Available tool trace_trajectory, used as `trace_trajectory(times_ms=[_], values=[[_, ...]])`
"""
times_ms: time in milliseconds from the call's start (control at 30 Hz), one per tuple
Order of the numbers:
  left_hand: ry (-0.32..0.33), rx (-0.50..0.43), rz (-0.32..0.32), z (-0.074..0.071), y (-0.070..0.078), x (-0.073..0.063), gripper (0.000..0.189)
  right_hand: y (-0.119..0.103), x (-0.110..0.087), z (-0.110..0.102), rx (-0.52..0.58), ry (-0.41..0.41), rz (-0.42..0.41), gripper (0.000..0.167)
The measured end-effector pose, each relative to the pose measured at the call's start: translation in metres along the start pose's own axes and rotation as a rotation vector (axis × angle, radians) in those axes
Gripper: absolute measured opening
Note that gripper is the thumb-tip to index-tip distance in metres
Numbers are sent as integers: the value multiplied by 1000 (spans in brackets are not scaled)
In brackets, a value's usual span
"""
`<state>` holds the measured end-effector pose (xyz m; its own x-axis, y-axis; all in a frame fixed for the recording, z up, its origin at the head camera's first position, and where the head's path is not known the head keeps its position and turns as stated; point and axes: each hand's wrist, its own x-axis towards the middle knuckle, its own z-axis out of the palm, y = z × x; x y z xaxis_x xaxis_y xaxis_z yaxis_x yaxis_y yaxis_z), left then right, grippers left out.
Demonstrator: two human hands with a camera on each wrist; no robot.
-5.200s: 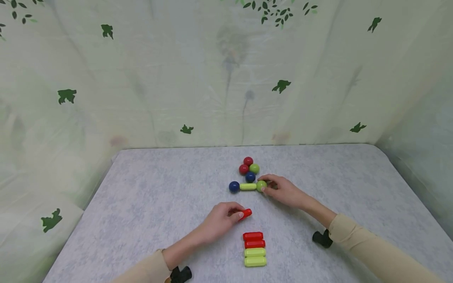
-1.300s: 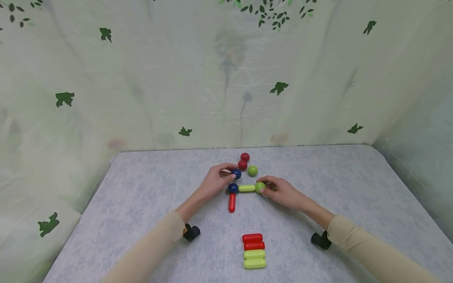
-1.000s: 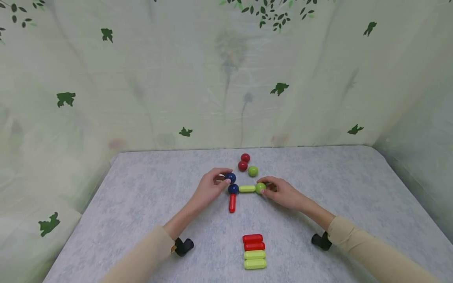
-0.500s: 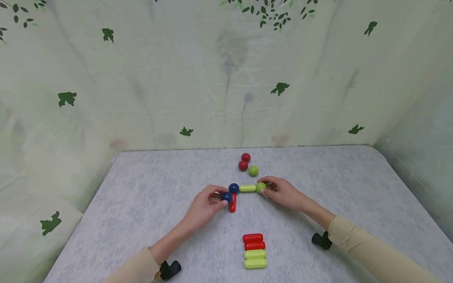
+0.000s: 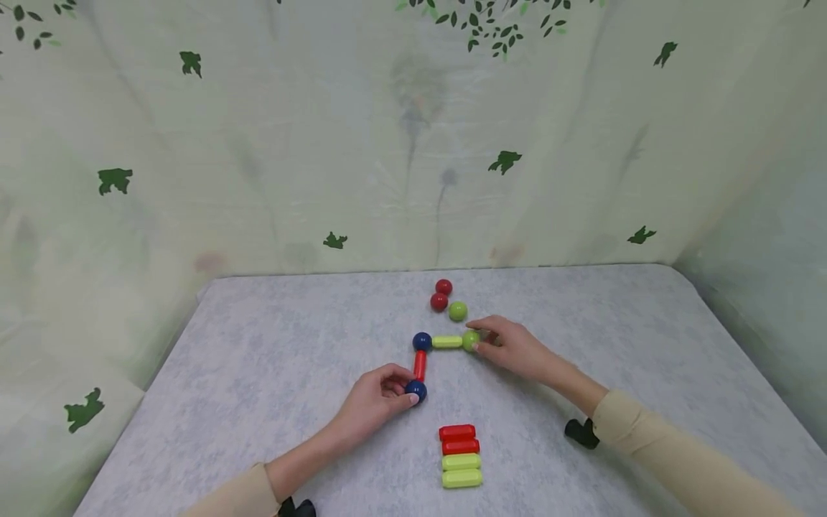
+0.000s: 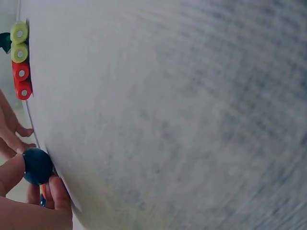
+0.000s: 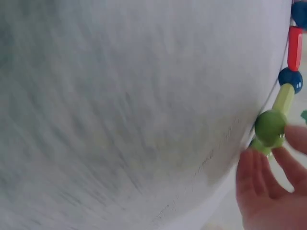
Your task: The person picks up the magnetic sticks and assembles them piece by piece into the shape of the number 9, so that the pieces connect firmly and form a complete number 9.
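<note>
In the head view my left hand [image 5: 371, 398] pinches a dark blue ball [image 5: 416, 391] at the near end of a red rod [image 5: 420, 365]. The rod's far end meets a second dark blue ball [image 5: 422, 341]. From that ball a yellow-green rod [image 5: 447, 342] runs right to a green ball [image 5: 471, 339], which my right hand [image 5: 517, 348] holds between thumb and fingers. Together these pieces form an L on the table. The left wrist view shows the held blue ball [image 6: 38, 166] between thumb and fingers; the right wrist view shows the held green ball [image 7: 270, 128].
Behind the L lie two red balls [image 5: 439, 301] and a loose green ball [image 5: 458, 311]. Nearer the front, two red rods [image 5: 456, 432] and two yellow-green rods [image 5: 461, 479] lie side by side on the grey table [image 5: 291, 323]. A patterned curtain [image 5: 271, 143] hangs behind.
My left hand set the red rod below the first blue ball, then took the second blue ball from the back group and brought it to the rod's near end. My right hand stayed on the green ball.
</note>
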<state>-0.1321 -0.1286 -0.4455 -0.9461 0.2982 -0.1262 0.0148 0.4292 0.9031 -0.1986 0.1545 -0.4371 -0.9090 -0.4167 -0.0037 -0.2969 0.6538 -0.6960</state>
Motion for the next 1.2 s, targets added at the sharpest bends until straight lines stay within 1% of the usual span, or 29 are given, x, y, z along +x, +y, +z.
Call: trace_trajectory(times_ms=[133,200,233,267,333,400,467,600,667,800,933,1033,1200], values=[[13,-7,-21,1,-2,-1,30,-8,-5,5,-4,131,-44,24],[20,-9,-20,1,-2,0,30,-15,-8,9,7,172,-73,20],[23,-12,-18,1,-2,0,29,-19,-8,11,12,178,-91,20],[27,-15,-17,1,-3,0,29,-24,-9,14,23,172,-105,20],[31,-24,-19,1,-3,0,29,-32,-9,19,45,133,-128,21],[30,-36,-20,1,-3,0,29,-40,-7,26,62,68,-144,23],[25,-42,-19,1,-3,0,29,-46,-4,33,66,-15,-152,26],[19,-44,-15,1,-5,1,29,-52,5,45,11,-145,-178,32],[21,-43,-19,1,-4,1,28,-53,9,49,-20,-182,-193,34],[26,-38,-29,2,-3,1,28,-56,15,53,-38,-206,-212,31],[27,-50,-28,3,-2,0,28,-56,18,55,-9,-203,-212,23],[26,-67,-24,4,-2,0,30,-57,19,55,18,-203,-195,20],[30,-81,-31,4,2,-1,31,-57,18,54,42,-210,-195,22]])
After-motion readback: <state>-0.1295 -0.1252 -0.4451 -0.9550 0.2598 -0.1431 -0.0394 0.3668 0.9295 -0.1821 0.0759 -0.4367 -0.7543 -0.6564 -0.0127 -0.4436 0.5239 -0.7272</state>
